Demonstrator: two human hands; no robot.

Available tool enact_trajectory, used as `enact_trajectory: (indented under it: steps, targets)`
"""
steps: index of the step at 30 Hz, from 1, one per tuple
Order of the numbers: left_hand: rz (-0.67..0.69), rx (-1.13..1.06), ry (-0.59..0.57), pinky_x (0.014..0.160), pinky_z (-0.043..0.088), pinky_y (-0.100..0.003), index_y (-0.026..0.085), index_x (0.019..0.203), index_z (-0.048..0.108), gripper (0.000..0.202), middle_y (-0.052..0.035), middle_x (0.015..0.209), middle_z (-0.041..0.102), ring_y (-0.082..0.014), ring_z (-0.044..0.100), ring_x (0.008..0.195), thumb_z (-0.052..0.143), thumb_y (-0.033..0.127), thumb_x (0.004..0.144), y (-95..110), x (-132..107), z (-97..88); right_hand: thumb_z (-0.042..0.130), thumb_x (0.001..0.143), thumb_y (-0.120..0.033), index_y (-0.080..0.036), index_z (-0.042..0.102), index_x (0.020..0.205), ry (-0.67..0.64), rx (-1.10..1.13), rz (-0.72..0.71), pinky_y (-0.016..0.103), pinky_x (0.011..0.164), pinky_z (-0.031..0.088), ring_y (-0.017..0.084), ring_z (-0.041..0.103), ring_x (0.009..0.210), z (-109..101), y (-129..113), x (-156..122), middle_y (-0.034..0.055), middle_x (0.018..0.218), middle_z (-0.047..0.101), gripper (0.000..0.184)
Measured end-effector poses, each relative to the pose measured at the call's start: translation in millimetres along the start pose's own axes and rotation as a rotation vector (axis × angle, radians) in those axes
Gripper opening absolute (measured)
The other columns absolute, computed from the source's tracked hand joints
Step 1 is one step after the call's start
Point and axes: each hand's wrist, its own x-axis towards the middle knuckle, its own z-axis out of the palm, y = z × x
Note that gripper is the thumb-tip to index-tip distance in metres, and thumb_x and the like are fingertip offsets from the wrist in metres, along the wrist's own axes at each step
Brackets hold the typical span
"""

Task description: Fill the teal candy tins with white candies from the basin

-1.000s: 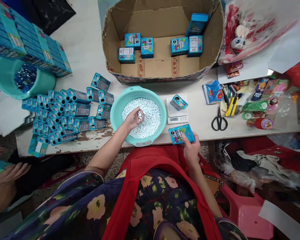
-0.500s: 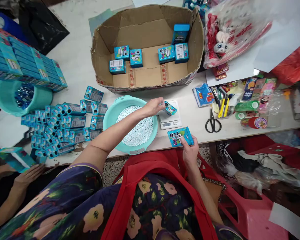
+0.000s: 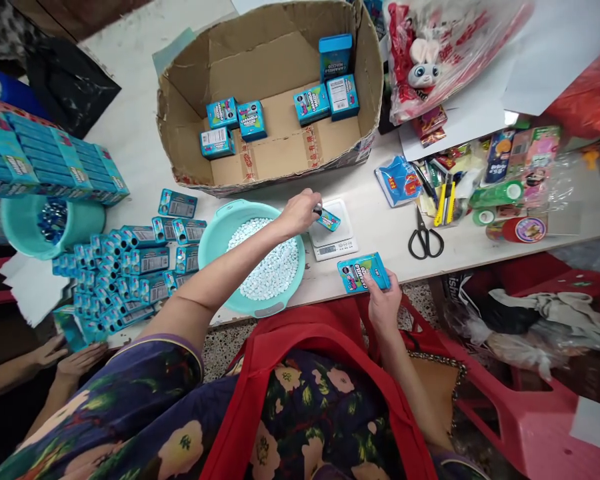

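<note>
A small blue candy box (image 3: 329, 220) lies on a white digital scale (image 3: 334, 248), its dark end toward my left hand (image 3: 303, 212). The fingers of that hand are closed at this end; what they pinch, if anything, is hidden. Under my left forearm sits a mint-green basin (image 3: 215, 267) with many small white candies (image 3: 273, 277). In front of my body, right of the scale, my right hand (image 3: 384, 303) grips a larger blue carton (image 3: 357, 272) marked "Caramelo", thumb on its printed face.
Behind the basin stands a cardboard box (image 3: 275, 177) with several blue cartons. To the left are piled small blue boxes (image 3: 147, 260), a second basin (image 3: 83, 220) and a co-worker's hands (image 3: 80, 360). Scissors (image 3: 424, 239) and a yellow cutter (image 3: 446, 201) lie right.
My view has shifted a little. My left hand has drawn slightly back from the small box. My right hand keeps the carton. The co-worker's hands have lowered their carton.
</note>
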Motion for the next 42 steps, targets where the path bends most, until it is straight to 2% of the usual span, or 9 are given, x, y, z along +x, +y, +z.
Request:
enact_trajectory:
  steps: [7,13,16,18,21,26,34,37,42]
  targets:
    - [0.017,-0.138,0.066,0.071,0.039,-0.028,0.017,0.084,0.064,0.016,-0.0047,0.088,0.061,-0.0177,0.056,0.081,0.059,0.006,0.073,-3,-1,-0.2,0.081,0.065,-0.041,-0.018,0.061,0.105,-0.018,0.005,-0.012,0.034,0.078,0.052,0.016,0.063,0.076,-1,4,3,0.001,0.088,0.07,0.051]
    - [-0.208,-1.006,0.088,0.052,0.034,-0.023,0.015,0.08,0.058,0.01,0.0003,0.067,0.055,-0.0096,0.051,0.054,0.062,0.015,0.071,-14,-6,-10.7,0.08,0.065,-0.041,-0.019,0.061,0.104,0.004,0.036,-0.032,0.034,0.078,0.053,0.017,0.063,0.077,-4,5,4,0.002,0.091,0.07,0.049]
    - [-0.302,-1.174,0.124,0.046,0.023,-0.021,0.015,0.077,0.057,0.015,0.0034,0.061,0.048,-0.0068,0.041,0.048,0.066,0.025,0.071,-22,-13,-5.7,0.081,0.062,-0.041,-0.018,0.06,0.102,0.072,0.049,-0.035,0.033,0.077,0.052,0.016,0.063,0.076,-8,6,6,0.0016,0.09,0.069,0.051]
    - [-0.248,-1.08,0.149,0.048,0.025,-0.022,0.015,0.074,0.057,0.016,0.0037,0.06,0.048,-0.0068,0.039,0.049,0.065,0.028,0.074,-24,-15,1.8,0.082,0.06,-0.041,-0.018,0.06,0.102,0.1,0.052,-0.035,0.033,0.076,0.052,0.015,0.062,0.075,-11,7,7,0.0013,0.09,0.069,0.053]
    - [-0.117,-0.75,0.19,0.061,0.035,-0.024,0.015,0.076,0.06,0.015,-0.0002,0.069,0.059,-0.0112,0.049,0.063,0.061,0.03,0.081,-16,-15,12.3,0.082,0.059,-0.041,-0.018,0.06,0.103,0.127,0.045,-0.035,0.033,0.077,0.052,0.015,0.062,0.074,-14,9,7,0.0008,0.089,0.068,0.054]
    - [-0.138,-0.179,0.152,0.066,0.034,-0.029,0.023,0.101,0.063,0.021,-0.0031,0.077,0.065,-0.021,0.059,0.075,0.06,0.038,0.086,5,-12,20.1,0.084,0.059,-0.039,-0.018,0.06,0.104,0.14,0.077,-0.02,0.033,0.077,0.052,0.015,0.062,0.074,-14,11,2,0.0014,0.091,0.068,0.055]
    - [-0.168,-0.022,0.149,0.069,0.039,-0.032,0.023,0.103,0.063,0.02,-0.0065,0.08,0.068,-0.0256,0.063,0.081,0.053,0.031,0.088,6,-13,20.4,0.083,0.06,-0.039,-0.018,0.061,0.104,0.132,0.073,-0.019,0.031,0.075,0.052,0.015,0.062,0.075,-12,10,-2,0.0005,0.089,0.068,0.053]
    - [-0.139,-0.291,0.194,0.065,0.04,-0.029,0.02,0.094,0.063,0.017,-0.0049,0.075,0.064,-0.0201,0.06,0.073,0.056,0.031,0.083,-3,-13,16.7,0.083,0.06,-0.039,-0.018,0.06,0.104,0.134,0.07,-0.015,0.031,0.075,0.052,0.014,0.062,0.075,-11,9,-1,0.0003,0.089,0.068,0.054]
    - [-0.195,-1.097,0.178,0.044,0.025,-0.022,0.018,0.081,0.056,0.02,0.0005,0.058,0.053,-0.0104,0.042,0.046,0.05,0.037,0.078,-27,-17,13.8,0.083,0.06,-0.039,-0.019,0.06,0.104,0.121,0.078,-0.014,0.031,0.076,0.051,0.014,0.062,0.075,-9,9,0,-0.0001,0.089,0.068,0.054]
